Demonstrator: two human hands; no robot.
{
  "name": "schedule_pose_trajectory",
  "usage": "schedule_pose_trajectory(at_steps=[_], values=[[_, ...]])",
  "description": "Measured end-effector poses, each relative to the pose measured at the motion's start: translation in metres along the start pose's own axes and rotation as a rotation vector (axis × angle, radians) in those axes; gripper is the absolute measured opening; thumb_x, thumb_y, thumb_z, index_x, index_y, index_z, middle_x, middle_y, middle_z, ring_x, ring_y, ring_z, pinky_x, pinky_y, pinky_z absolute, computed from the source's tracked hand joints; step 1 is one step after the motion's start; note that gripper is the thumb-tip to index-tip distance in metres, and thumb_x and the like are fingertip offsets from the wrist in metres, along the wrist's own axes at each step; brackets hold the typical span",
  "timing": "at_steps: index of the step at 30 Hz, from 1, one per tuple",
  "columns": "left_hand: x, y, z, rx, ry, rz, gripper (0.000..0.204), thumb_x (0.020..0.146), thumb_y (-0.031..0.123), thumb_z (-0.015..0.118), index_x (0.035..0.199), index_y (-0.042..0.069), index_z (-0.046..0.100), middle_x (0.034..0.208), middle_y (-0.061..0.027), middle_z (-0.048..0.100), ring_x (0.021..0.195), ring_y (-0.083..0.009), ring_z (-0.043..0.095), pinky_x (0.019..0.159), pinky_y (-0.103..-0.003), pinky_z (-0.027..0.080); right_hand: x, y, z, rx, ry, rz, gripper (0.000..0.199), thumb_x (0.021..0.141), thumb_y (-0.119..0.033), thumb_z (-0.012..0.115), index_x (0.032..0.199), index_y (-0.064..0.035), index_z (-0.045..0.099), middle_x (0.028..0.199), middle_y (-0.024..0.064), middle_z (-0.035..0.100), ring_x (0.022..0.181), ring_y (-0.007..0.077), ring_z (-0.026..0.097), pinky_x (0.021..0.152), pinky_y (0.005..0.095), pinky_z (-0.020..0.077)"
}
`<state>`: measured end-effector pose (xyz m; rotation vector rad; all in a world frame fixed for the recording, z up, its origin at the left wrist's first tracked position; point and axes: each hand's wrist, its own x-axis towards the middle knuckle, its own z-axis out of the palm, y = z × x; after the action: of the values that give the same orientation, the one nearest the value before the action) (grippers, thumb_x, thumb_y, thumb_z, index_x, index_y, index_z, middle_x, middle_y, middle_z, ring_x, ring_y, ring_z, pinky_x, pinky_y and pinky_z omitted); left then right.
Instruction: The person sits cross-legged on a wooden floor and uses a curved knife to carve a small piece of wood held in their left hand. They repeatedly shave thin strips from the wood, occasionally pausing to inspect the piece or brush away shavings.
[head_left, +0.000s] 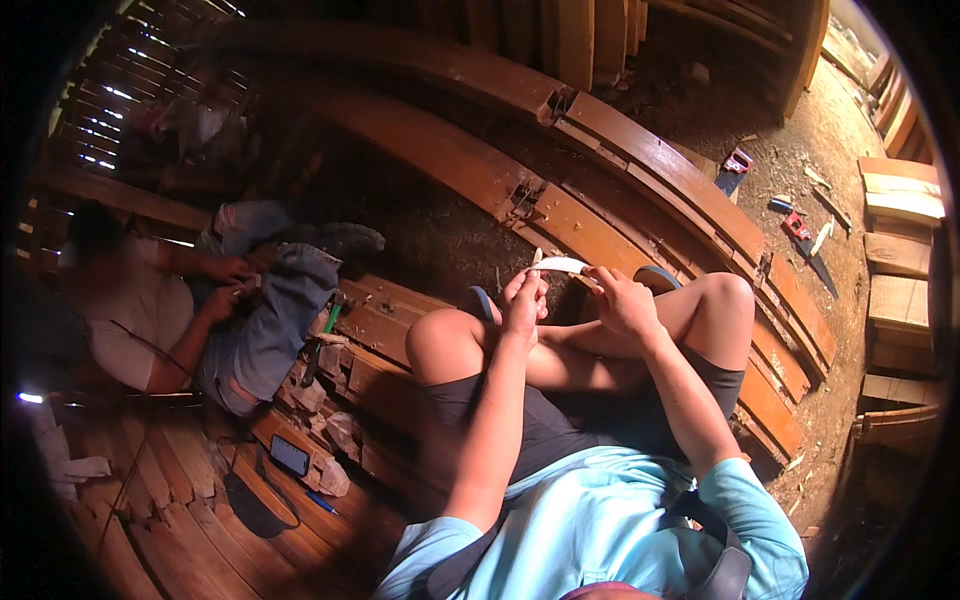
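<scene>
A pale, slightly curved strip (560, 265) spans the gap between my two hands, above my crossed legs. My left hand (524, 302) is closed round its left end, with a small light tip standing up above the fingers. On the other end, my right hand (622, 300) has its fingers pinched. Glare whitens the strip, so its material and exact kind cannot be made out. Both hands are in front of my knees, close to the long curved brown wooden beams (600, 232).
Red-handled saws (797, 228) lie on the dirt floor at right, near stacked boards (898, 300). At left a co-worker in jeans (275, 320) sits, hands together. Near them are a green-handled tool (333, 315), a phone (290, 453) and a blue pen (322, 503) on planks.
</scene>
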<state>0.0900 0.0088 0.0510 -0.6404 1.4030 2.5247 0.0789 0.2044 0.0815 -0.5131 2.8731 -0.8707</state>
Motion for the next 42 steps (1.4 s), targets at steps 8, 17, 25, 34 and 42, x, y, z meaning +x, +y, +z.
schedule_pose_trajectory(at_steps=[8,17,25,34,42], values=[[0.006,-0.016,0.004,0.049,0.168,0.016,0.02,0.092,0.032,0.059,0.082,0.017,0.051,0.063,0.0065,0.049,0.045,-0.0009,0.039,0.035,-0.018,0.032,-0.011,0.007,0.03,0.305,-0.097,0.102,0.029,0.086,-0.009,0.056,0.115,-0.0096,0.053,0.1,0.0203,0.064,0.089,0.04,0.063,0.074,0.0459,0.0511],[0.029,-0.054,-0.009,0.227,0.251,0.125,0.021,0.084,0.016,0.049,0.066,0.006,0.051,0.053,-0.0021,0.05,0.041,-0.0103,0.045,0.036,-0.026,0.034,-0.005,-0.027,0.019,0.143,-0.139,-0.043,0.034,0.089,-0.007,0.05,0.122,-0.0089,0.048,0.106,0.0218,0.063,0.092,0.0422,0.062,0.075,0.0487,0.0504],[0.028,-0.042,-0.004,0.303,0.149,0.002,0.014,0.083,0.02,0.049,0.086,0.008,0.056,0.066,-0.0002,0.055,0.051,-0.008,0.05,0.042,-0.023,0.04,-0.001,-0.019,0.02,0.217,-0.094,-0.07,0.031,0.09,-0.011,0.051,0.12,-0.0045,0.05,0.107,0.0229,0.063,0.096,0.04,0.062,0.08,0.0456,0.051],[0.023,-0.033,-0.006,0.294,0.156,-0.043,0.023,0.098,0.024,0.046,0.086,0.006,0.055,0.068,0.0001,0.054,0.049,-0.006,0.048,0.04,-0.02,0.039,0.002,-0.006,0.027,0.077,-0.048,-0.065,0.036,0.087,-0.015,0.054,0.123,-0.0191,0.054,0.102,0.0158,0.061,0.08,0.0372,0.064,0.065,0.0449,0.0529],[0.009,-0.013,0.0,0.222,0.087,-0.085,0.022,0.098,0.024,0.048,0.082,0.009,0.049,0.071,0.0027,0.049,0.048,-0.0019,0.038,0.042,-0.019,0.033,-0.003,-0.002,0.034,-0.048,-0.014,-0.077,0.032,0.088,-0.021,0.053,0.12,-0.0206,0.054,0.087,0.0147,0.059,0.069,0.0347,0.064,0.054,0.0452,0.0511]])
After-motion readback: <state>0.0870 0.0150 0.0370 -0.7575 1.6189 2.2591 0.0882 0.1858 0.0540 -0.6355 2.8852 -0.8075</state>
